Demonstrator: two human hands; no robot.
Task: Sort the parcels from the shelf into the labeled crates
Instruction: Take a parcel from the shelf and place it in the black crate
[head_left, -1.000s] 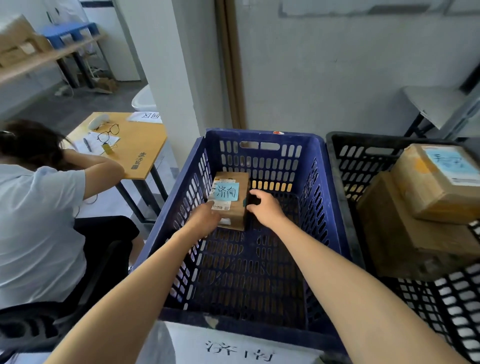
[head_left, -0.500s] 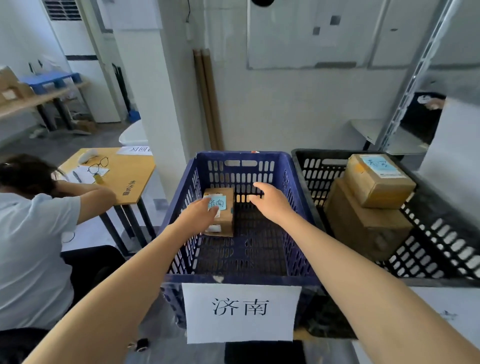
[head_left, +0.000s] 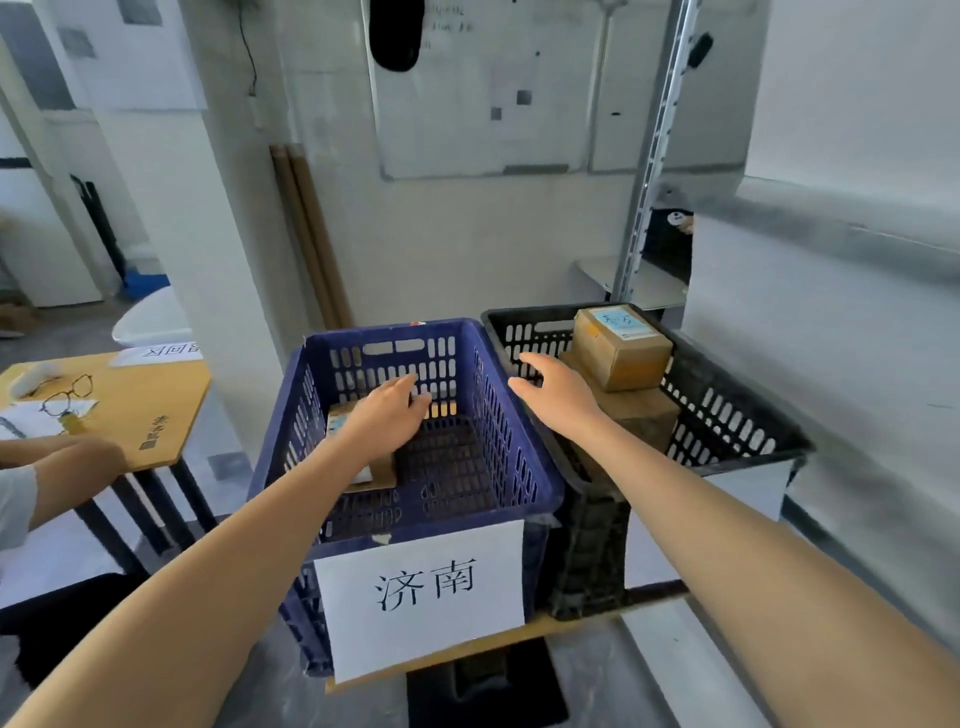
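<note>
Cardboard, small and brown, the parcel (head_left: 340, 423) lies on the floor of the blue crate (head_left: 498, 441), against its left wall toward the far left corner, long axis running from the near edge to the far edge. The left grip (head_left: 387, 415) hangs just above it, released, fingers loosely stretched toward the far wall and wrapped round nothing. Wrist and forearm hide most of the box, so I cannot tell whether the palm touches it. The parcel thus sits beneath and slightly left of that grip. The right grip (head_left: 558, 387) is released too, fingers spread, over the shared edge where the blue crate meets the black crate (head_left: 530, 313), in which a small box (head_left: 621, 348) rests on a bigger box (head_left: 641, 415). A paper sign (head_left: 421, 597) on the blue crate's near wall reads 济南. I judge the drop done: both arms now need to draw back out, and the right one, nearer the metal rack post (head_left: 649, 171), is better placed to lead toward another parcel.
</note>
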